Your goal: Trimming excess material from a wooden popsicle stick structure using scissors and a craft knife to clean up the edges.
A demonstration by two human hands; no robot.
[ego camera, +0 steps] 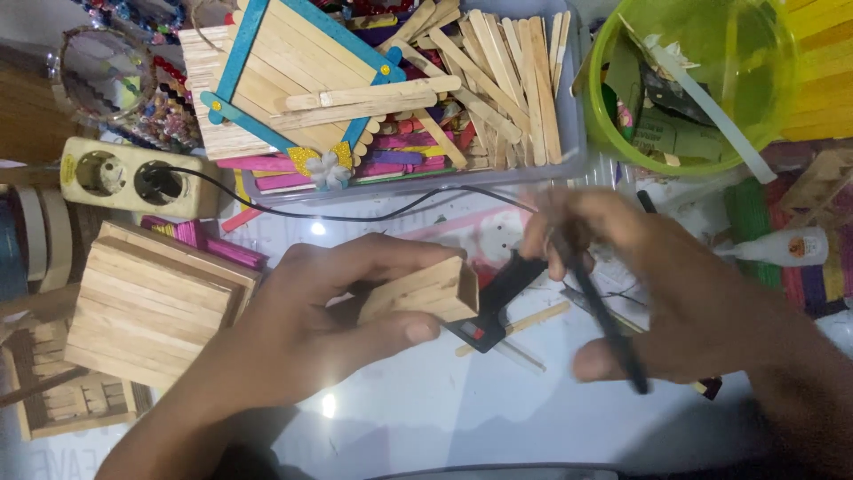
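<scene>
Left hand: we pinched the stick block, light, stiff, glue-brittle; best held by its flat faces.
Right hand: we gripped a black glue gun, blurred.

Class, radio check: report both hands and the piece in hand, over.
Left hand gripping stick-built wooden block. Right hand holding black glue gun, motion-blurred. Loose stick lying beneath; cable trailing behind.

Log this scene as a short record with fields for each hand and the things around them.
left hand: grips a small block of glued plain wooden craft sticks
right hand: holds a black glue gun, blurred
behind: clear plastic tray of plain and coloured craft sticks; translucent green plastic bowl
left side: stacked wooden stick panels; cream power strip
</scene>
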